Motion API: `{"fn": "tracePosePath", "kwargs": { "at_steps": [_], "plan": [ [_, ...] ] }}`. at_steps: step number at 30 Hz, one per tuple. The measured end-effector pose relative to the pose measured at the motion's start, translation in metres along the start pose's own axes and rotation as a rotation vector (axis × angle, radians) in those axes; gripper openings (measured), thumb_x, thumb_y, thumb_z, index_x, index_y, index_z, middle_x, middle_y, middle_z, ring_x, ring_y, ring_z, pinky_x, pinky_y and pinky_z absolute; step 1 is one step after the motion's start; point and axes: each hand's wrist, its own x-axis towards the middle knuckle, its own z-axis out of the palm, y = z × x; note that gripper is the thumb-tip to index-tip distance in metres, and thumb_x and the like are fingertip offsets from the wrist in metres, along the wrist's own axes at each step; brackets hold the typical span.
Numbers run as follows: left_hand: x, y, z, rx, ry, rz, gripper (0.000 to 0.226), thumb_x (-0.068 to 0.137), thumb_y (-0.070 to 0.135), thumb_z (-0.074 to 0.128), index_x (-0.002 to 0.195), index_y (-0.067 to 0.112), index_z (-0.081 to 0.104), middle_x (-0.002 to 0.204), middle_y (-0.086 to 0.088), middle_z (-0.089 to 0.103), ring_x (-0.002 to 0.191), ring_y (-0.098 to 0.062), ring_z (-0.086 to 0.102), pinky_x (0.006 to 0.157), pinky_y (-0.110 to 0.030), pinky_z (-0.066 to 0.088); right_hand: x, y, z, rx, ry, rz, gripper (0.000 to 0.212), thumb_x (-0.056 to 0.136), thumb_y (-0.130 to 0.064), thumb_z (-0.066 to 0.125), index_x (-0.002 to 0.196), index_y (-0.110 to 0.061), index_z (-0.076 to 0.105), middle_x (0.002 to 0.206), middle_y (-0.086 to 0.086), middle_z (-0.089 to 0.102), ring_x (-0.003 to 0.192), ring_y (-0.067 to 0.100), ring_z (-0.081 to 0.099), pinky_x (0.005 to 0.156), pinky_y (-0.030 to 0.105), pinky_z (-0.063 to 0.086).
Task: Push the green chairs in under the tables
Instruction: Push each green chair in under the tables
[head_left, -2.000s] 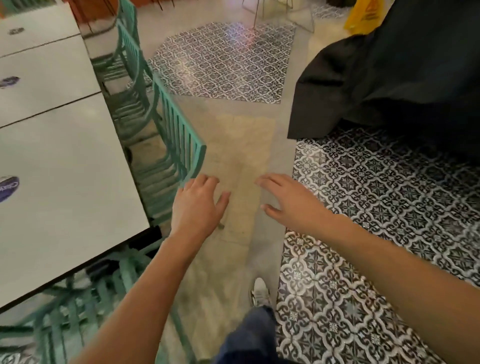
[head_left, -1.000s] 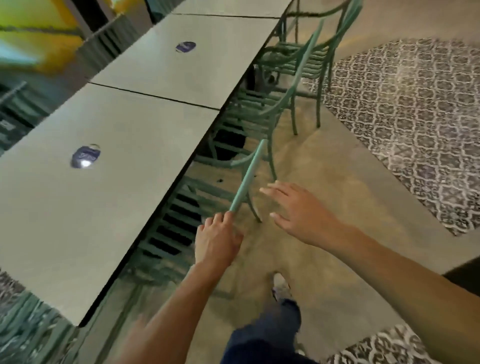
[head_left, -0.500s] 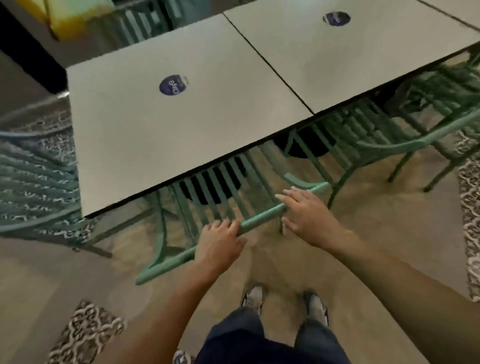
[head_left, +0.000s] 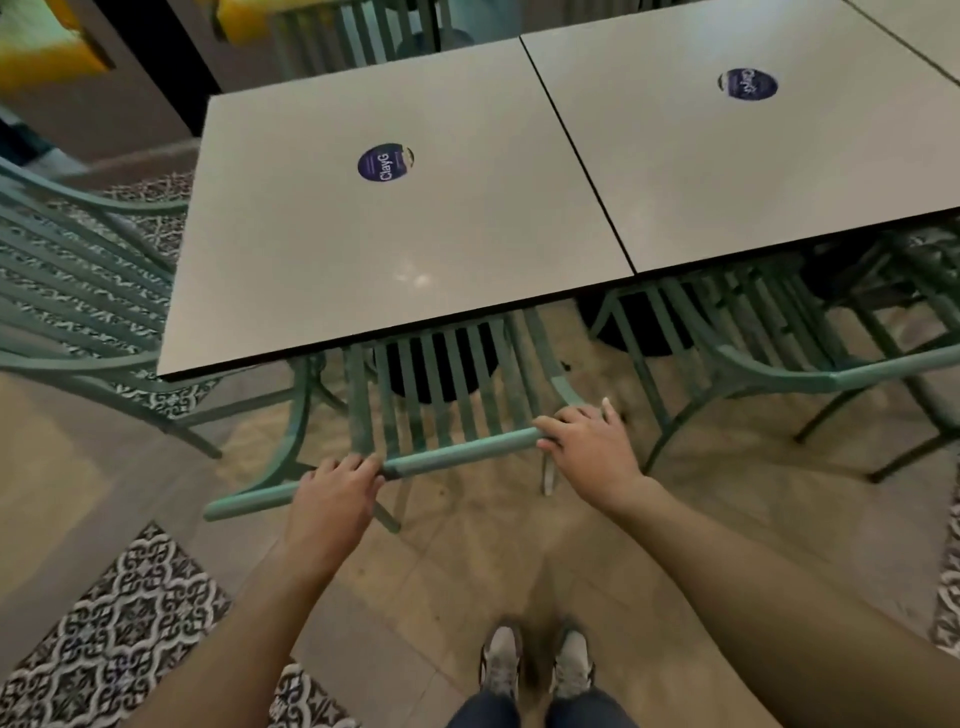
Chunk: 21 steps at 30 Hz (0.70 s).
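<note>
Left hand and right hand clenched on green chair top rail; table edge just beyond fingertips.

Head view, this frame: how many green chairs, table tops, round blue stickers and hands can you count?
Green chairs: 4, namely the held chair, a chair on the right, one on the left, one beyond the table.
Table tops: 3, namely near, right, far-right corner.
Stickers: 2.
Hands: 2, the left hand and right hand.
Total: 11
</note>
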Motion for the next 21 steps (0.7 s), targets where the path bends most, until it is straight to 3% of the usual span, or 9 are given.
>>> {"fn": "tracePosePath", "kwargs": {
  "at_steps": [8, 13, 21],
  "plan": [
    [-0.003, 0.003, -0.006, -0.053, -0.061, -0.042, 0.025, 0.095, 0.038, 0.048, 0.112, 0.027, 0.063, 0.101, 0.006, 0.066, 0.093, -0.021, 0.061, 0.075, -0.039, 0.051, -0.003, -0.007, 0.0, -0.018, -0.009, 0.062, 0.037, 0.099, -0.043, 0.039, 0.132, -0.031, 0.052, 0.127, -0.003, 0.056, 0.133, 0.02, 0.039, 0.118, 0.051, 0.012],
    [0.01, 0.019, -0.014, -0.098, -0.076, -0.016, 0.028, 0.094, 0.051, 0.043, 0.099, 0.03, 0.061, 0.085, 0.011, 0.053, 0.078, -0.012, 0.055, 0.069, -0.034, 0.052, -0.029, -0.002, -0.007, 0.045, 0.046, 0.097, 0.047, 0.098, -0.04, 0.042, 0.142, -0.024, 0.042, 0.145, 0.001, 0.043, 0.142, 0.021, 0.027, 0.119, 0.047, 0.015],
    [0.068, 0.164, -0.052, -0.128, 0.006, 0.353, 0.039, 0.094, 0.048, 0.047, 0.121, 0.022, 0.059, 0.112, 0.001, 0.062, 0.102, -0.021, 0.059, 0.085, -0.038, 0.049, -0.141, 0.116, -0.044, 0.102, 0.197, 0.485, 0.049, 0.099, -0.039, 0.041, 0.144, -0.021, 0.04, 0.149, 0.003, 0.042, 0.139, 0.021, 0.033, 0.113, 0.038, 0.028]
  ]
}}
